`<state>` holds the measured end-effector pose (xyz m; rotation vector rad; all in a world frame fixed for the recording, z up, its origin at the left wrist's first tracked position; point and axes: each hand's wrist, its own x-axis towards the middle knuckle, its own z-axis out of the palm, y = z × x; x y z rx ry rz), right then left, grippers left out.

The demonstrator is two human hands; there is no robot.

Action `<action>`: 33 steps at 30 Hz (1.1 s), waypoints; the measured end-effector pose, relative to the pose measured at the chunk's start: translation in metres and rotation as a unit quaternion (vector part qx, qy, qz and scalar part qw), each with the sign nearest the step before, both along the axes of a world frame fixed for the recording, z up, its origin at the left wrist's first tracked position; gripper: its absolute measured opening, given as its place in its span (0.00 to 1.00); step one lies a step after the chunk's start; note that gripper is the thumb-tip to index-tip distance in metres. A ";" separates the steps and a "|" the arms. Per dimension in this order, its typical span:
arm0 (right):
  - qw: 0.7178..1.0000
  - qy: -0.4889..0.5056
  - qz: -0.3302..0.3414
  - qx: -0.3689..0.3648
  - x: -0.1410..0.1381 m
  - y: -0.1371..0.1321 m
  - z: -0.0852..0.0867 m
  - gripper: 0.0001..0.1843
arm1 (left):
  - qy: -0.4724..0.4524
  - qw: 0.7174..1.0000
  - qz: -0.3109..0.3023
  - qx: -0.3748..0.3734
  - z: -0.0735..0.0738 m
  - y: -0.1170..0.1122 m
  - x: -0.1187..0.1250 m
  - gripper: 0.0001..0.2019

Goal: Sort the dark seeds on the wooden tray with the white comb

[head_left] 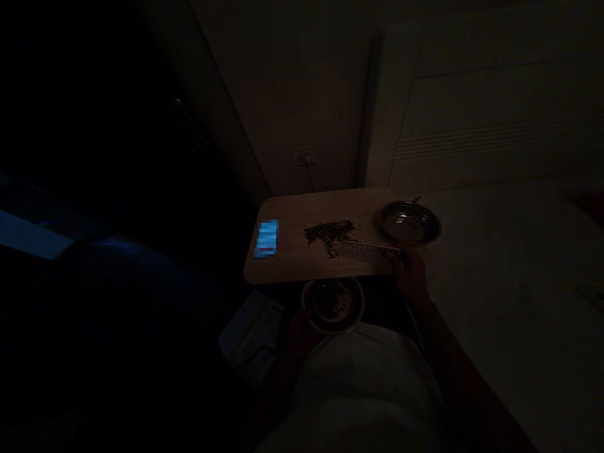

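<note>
In dim light my right hand [411, 272] is closed round the handle of a knife [365, 250]. Its blade points left, low over the wooden board and touching or close to a spread of dark chopped bits [331, 233], too dark to name. My left hand [301, 330] grips the left rim of a metal bowl [306, 290], held against my body just below the board's near edge. Some of the same dark bits lie inside that bowl. A second metal bowl [436, 234] stands at the board's right end, with what looks like a utensil handle sticking out.
The wooden board [292, 270] has rounded corners. A lit, blurred phone-like screen [267, 238] lies on its left end. Behind it, a cord hangs from a wall outlet [304, 157]. A pale bed-like surface [500, 270] spreads to the right.
</note>
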<state>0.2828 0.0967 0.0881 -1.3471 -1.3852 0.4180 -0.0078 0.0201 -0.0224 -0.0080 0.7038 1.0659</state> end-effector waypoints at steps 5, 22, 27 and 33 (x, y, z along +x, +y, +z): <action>1.000 -0.002 0.011 0.004 -0.005 0.007 0.001 0.10 | 0.017 1.000 -0.003 -0.026 0.012 -0.001 0.003 0.21; 0.999 -0.017 0.042 -0.002 0.004 0.004 0.002 0.09 | 0.048 0.998 0.021 -0.039 0.015 0.000 0.007 0.16; 0.999 -0.019 0.044 -0.008 0.006 0.001 0.004 0.09 | 0.047 0.998 0.041 -0.016 0.021 -0.003 0.009 0.20; 0.999 -0.008 0.038 -0.012 0.009 -0.003 0.002 0.08 | 0.046 0.998 0.031 -0.015 0.025 -0.006 0.010 0.20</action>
